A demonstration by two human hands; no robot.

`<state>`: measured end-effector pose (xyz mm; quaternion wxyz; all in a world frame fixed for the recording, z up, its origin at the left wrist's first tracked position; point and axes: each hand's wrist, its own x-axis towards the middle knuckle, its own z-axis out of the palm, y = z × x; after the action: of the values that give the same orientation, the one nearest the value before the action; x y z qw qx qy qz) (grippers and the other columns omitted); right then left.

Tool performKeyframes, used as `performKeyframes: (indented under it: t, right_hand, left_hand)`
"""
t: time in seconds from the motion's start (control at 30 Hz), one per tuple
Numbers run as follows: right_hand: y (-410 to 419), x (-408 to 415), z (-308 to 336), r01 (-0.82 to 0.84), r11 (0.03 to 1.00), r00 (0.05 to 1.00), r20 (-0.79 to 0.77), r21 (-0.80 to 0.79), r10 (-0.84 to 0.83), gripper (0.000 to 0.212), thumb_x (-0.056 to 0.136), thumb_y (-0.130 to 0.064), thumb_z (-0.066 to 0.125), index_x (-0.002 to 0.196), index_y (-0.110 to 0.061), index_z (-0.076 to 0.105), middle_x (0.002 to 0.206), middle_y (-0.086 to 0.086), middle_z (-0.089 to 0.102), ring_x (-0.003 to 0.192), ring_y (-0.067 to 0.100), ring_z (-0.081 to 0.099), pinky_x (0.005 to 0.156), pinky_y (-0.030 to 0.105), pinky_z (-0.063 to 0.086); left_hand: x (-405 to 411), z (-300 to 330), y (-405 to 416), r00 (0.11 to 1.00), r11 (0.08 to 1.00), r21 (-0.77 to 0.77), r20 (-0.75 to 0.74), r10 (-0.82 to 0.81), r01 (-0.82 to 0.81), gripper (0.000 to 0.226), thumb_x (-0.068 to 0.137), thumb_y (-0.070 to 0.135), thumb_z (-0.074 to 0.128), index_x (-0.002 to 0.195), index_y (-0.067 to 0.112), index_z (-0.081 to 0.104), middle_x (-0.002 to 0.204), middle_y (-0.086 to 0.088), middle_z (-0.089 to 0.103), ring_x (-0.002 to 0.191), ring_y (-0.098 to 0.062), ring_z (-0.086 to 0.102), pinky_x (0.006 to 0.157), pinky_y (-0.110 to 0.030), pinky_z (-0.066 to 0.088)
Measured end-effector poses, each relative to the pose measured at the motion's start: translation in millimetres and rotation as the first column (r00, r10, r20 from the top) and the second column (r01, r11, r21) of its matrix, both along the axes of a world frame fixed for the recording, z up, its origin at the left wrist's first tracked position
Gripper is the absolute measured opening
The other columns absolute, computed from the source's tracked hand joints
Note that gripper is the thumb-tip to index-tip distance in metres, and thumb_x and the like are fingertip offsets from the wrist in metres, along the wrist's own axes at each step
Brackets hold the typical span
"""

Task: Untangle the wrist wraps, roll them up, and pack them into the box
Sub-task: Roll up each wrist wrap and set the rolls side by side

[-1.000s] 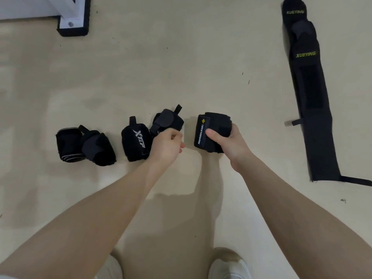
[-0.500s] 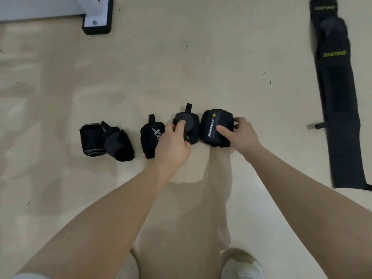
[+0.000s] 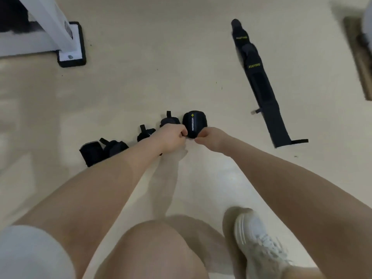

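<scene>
**Both hands at the newest roll, end of the floor row**

Grip, left hand (image 3: 172, 137): fingers curled, knuckles against the left lower edge of the rolled wrap with the yellow diamond logo (image 3: 194, 124); whether the fingertips actually pinch the fabric cannot be told, the frame is blurred there. Grip, right hand (image 3: 209, 136): fingers curled at the roll's lower right edge, touching or just short of it; a hold cannot be confirmed either.

Roll sits on the pale floor (image 3: 141, 87), rightmost in a row of rolled black wraps. Just beside it on the left, a second roll (image 3: 169, 120) with a loop tab sticking up, partly hidden by the left hand. Next left, a third roll (image 3: 145, 133) with its own tab, partly behind the left forearm. Well apart at the far left, a pair of rolls (image 3: 100, 151) touching each other.

Unrolled long wrap with yellow lettering (image 3: 261, 87) lies flat on the floor, well apart to the right, a thin strap end at its near tip.

White frame foot on a black pad (image 3: 71, 45) upper left. White shoe (image 3: 259, 242) lower right; a bare knee at bottom centre.
</scene>
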<state>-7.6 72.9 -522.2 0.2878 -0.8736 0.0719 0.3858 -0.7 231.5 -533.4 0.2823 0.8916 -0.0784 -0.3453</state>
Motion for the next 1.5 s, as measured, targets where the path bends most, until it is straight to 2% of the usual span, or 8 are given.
performKeyframes:
  t: [0.23,0.43,0.6,0.87,1.07,1.3,1.37,1.5]
  right_hand:
    - [-9.8,0.6,16.3,-0.183,0.979,0.979,0.069,-0.088,0.190,0.029,0.098,-0.025,0.042,0.083,-0.003,0.053,0.092,0.015,0.054,0.087,0.025,0.048,0.072,0.030,0.033]
    - [-106.7,9.3,-28.6,-0.265,0.958,0.962,0.031,-0.114,0.270,0.048,0.099,-0.033,0.040,0.141,-0.010,0.035,0.139,0.012,0.047,0.125,0.030,0.045,0.100,0.033,0.038]
    - [-242.9,55.4,-61.2,-0.177,0.963,0.980,0.054,-0.203,0.192,0.059,0.097,-0.039,0.044,0.145,-0.009,0.028,0.146,0.012,0.035,0.130,0.031,0.040,0.103,0.039,0.039]
    - [-386.0,96.2,-80.2,-0.025,0.999,0.999,-0.044,0.029,0.026,0.045,0.099,-0.014,0.036,0.144,-0.006,0.032,0.146,0.013,0.039,0.131,0.033,0.038,0.108,0.038,0.033]
    - [-404.0,131.5,-105.8,0.211,0.929,0.977,-0.093,0.305,-0.192,0.052,0.101,-0.009,0.032,0.149,-0.009,0.015,0.154,0.006,0.024,0.140,0.025,0.027,0.104,0.027,0.028]
    - [-394.4,153.4,-134.6,0.486,0.775,0.870,-0.310,0.405,-0.384,0.049,0.095,-0.005,0.042,0.143,-0.010,0.033,0.132,0.011,0.051,0.110,0.022,0.053,0.089,0.028,0.048]
    - [-391.3,153.0,-131.8,0.519,0.685,0.854,-0.340,0.511,-0.393,0.042,0.093,0.000,0.040,0.131,-0.017,0.045,0.115,0.006,0.061,0.096,0.017,0.061,0.072,0.021,0.054]
    - [-370.2,155.5,-124.0,0.117,0.829,0.984,0.046,0.546,-0.169,0.048,0.092,-0.009,0.042,0.135,-0.030,0.047,0.099,-0.001,0.065,0.088,0.016,0.062,0.076,0.025,0.049]
  left_hand:
    - [3.7,15.9,-41.3,0.999,0.997,-0.075,0.037,0.037,-0.035,0.030,0.093,0.012,0.045,0.120,0.013,0.059,0.113,-0.007,0.064,0.099,-0.020,0.056,0.077,-0.024,0.040]
    - [24.2,-6.7,-149.9,0.963,0.957,-0.134,0.055,0.265,-0.255,0.045,0.092,0.013,0.044,0.137,0.015,0.041,0.117,-0.003,0.059,0.100,-0.020,0.054,0.080,-0.028,0.043]
    - [39.0,-43.2,-243.2,0.917,0.909,-0.140,0.015,0.399,-0.393,0.041,0.093,0.014,0.043,0.132,0.024,0.049,0.118,0.003,0.060,0.094,-0.015,0.053,0.076,-0.023,0.040]
    - [56.0,-61.6,-367.4,0.849,0.848,-0.052,-0.079,0.523,-0.527,0.054,0.096,0.008,0.038,0.147,0.023,0.029,0.149,-0.001,0.036,0.123,-0.023,0.047,0.092,-0.024,0.039]
    - [77.1,-87.1,-411.5,0.911,0.913,-0.067,-0.133,0.391,-0.402,0.065,0.098,0.009,0.039,0.151,0.030,0.009,0.159,0.007,0.005,0.146,-0.016,0.012,0.118,-0.031,0.012]
    - [108.3,-116.4,-426.4,0.515,0.508,-0.154,-0.467,0.719,-0.848,0.078,0.089,0.048,0.053,0.150,0.038,0.007,0.157,0.009,0.014,0.144,-0.019,0.020,0.117,-0.045,0.018]
    - [113.4,-122.1,-428.7,0.487,0.467,-0.170,-0.480,0.730,-0.868,0.071,0.084,0.059,0.047,0.146,0.044,0.016,0.154,0.011,0.025,0.140,-0.018,0.028,0.115,-0.047,0.024]
    - [125.9,-122.0,-419.7,0.403,0.324,-0.240,-0.596,0.695,-0.915,0.052,0.094,0.062,0.031,0.127,0.027,0.050,0.121,0.013,0.059,0.114,-0.010,0.052,0.103,-0.036,0.038]
